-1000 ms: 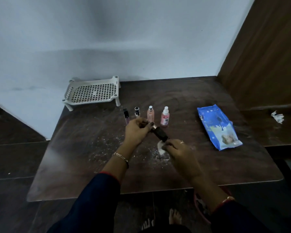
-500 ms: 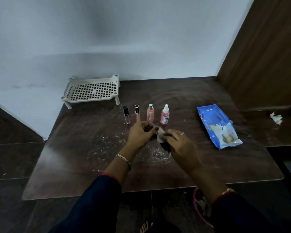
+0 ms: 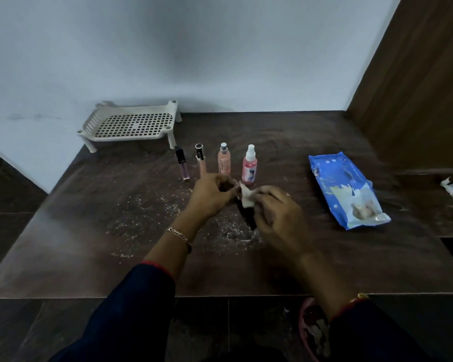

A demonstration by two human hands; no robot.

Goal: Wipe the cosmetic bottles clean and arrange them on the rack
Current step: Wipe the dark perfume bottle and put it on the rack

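Hands meet over the middle of the counter, where we hold a dark bottle clear of the surface so every side can be reached. Our left hand pinches its upper end, grip closed on it, wrist bent down. Our right hand curls over the lower part, its grip closed on a white wipe pressed against the bottle. Four more bottles stand upright in a row just beyond, handy for their turn. The rack waits bare at the far left corner. The blue wipe pack lies to our right.
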